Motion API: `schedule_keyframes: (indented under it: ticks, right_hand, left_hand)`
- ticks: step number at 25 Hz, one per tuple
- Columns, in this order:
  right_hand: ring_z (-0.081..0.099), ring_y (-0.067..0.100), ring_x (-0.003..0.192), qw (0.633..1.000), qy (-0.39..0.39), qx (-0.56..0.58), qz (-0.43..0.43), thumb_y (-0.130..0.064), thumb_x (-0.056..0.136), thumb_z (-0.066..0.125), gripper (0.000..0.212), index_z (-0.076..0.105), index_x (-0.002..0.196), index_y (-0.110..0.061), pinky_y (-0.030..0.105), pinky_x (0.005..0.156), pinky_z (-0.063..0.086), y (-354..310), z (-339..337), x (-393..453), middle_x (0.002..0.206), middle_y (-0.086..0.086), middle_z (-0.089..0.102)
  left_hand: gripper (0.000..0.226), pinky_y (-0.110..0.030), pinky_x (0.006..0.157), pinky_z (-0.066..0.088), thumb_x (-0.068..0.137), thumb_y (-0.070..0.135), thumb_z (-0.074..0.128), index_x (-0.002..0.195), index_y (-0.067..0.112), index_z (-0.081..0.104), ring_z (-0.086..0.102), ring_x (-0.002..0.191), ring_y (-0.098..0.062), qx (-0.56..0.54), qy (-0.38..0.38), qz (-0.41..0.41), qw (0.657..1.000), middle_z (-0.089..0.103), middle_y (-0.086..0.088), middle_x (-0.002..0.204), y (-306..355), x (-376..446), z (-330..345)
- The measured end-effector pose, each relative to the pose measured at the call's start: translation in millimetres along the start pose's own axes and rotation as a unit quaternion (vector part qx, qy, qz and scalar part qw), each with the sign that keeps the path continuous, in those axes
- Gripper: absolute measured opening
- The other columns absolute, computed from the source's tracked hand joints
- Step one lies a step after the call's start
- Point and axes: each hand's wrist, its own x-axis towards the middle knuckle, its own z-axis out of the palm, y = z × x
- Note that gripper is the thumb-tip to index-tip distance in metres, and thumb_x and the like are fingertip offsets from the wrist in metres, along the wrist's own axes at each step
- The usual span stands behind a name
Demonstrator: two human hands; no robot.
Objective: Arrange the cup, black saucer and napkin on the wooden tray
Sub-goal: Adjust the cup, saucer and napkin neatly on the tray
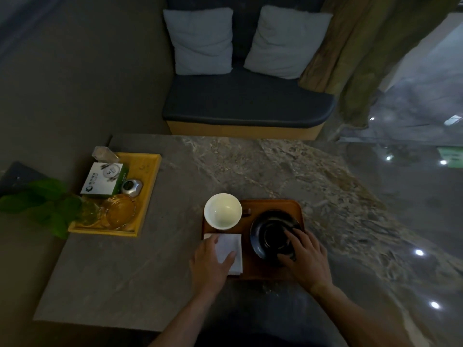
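A brown wooden tray (275,205) lies on the stone table in front of me. A white cup (222,211) stands upright at the tray's far left corner. A folded white napkin (231,242) lies on the tray's left part, and my left hand (209,262) rests flat on it, fingers spread. The black saucer (270,227) sits on the tray's right part. My right hand (307,259) grips its near right rim with thumb and fingers.
A yellow tray (147,186) at the left holds a white and green box (105,180), a silver object, glass dishes (120,211) and a leafy plant (42,204). A bench with two grey cushions (203,41) stands beyond the table (250,166).
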Motion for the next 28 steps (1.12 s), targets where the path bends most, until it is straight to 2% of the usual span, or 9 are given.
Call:
schedule_keyframes:
  ticks: [3,6,12,19,25,28]
  right_hand:
    - [0.015,0.026,0.147,1.0,-0.014,-0.014,-0.014,-0.073,0.083,0.042,0.077,0.025,0.148,-0.036,0.05,0.116,0.018,19,0,-15,0.157,-0.001,0.031]
    - [0.008,0.028,0.148,0.999,-0.038,-0.021,-0.023,-0.076,0.081,0.04,0.085,0.016,0.151,-0.035,0.053,0.118,0.012,30,0,-22,0.16,-0.001,0.023]
    - [-0.015,0.03,0.147,0.995,-0.09,-0.019,-0.022,-0.081,0.076,0.041,0.103,-0.008,0.151,-0.032,0.058,0.117,-0.004,40,-5,-10,0.164,0.0,-0.003]
    - [-0.021,0.032,0.145,0.993,-0.112,-0.005,-0.021,-0.091,0.068,0.035,0.113,-0.014,0.151,-0.03,0.06,0.113,-0.012,43,-11,12,0.163,0.001,-0.012]
    - [-0.022,0.031,0.145,0.992,-0.121,0.012,-0.012,-0.094,0.061,0.038,0.121,-0.016,0.15,-0.032,0.06,0.113,-0.011,50,-8,20,0.163,0.0,-0.012]
    - [-0.02,0.031,0.146,0.992,-0.126,0.025,-0.014,-0.091,0.06,0.046,0.124,-0.014,0.151,-0.031,0.06,0.114,-0.008,50,-9,24,0.163,-0.001,-0.012]
  left_hand:
    - [0.061,-0.048,0.105,0.039,0.08,0.057,0.065,0.132,0.032,0.046,0.044,0.125,-0.013,0.074,-0.014,0.056,0.996,0.051,0.007,0.136,10,-8,15]
    - [0.07,-0.045,0.112,0.028,0.079,0.063,0.061,0.138,0.031,0.041,0.037,0.132,-0.014,0.158,-0.04,0.111,0.98,0.046,0.007,0.142,18,-12,28]
    - [0.094,-0.052,0.118,0.006,0.075,0.072,0.054,0.151,0.032,0.015,0.008,0.146,-0.015,0.253,-0.116,0.116,0.953,0.018,0.008,0.159,27,2,44]
    - [0.107,-0.055,0.116,-0.001,0.068,0.085,0.047,0.152,0.033,0.004,0.001,0.148,-0.016,0.284,-0.143,0.092,0.944,0.009,0.007,0.162,22,16,49]
    - [0.108,-0.054,0.115,-0.004,0.066,0.085,0.046,0.151,0.035,0.003,0.0,0.148,-0.016,0.271,-0.142,0.094,0.948,0.01,0.008,0.162,24,18,55]
    - [0.109,-0.054,0.115,-0.004,0.066,0.084,0.048,0.151,0.034,0.001,0.0,0.148,-0.015,0.26,-0.15,0.091,0.95,0.01,0.008,0.162,22,19,57]
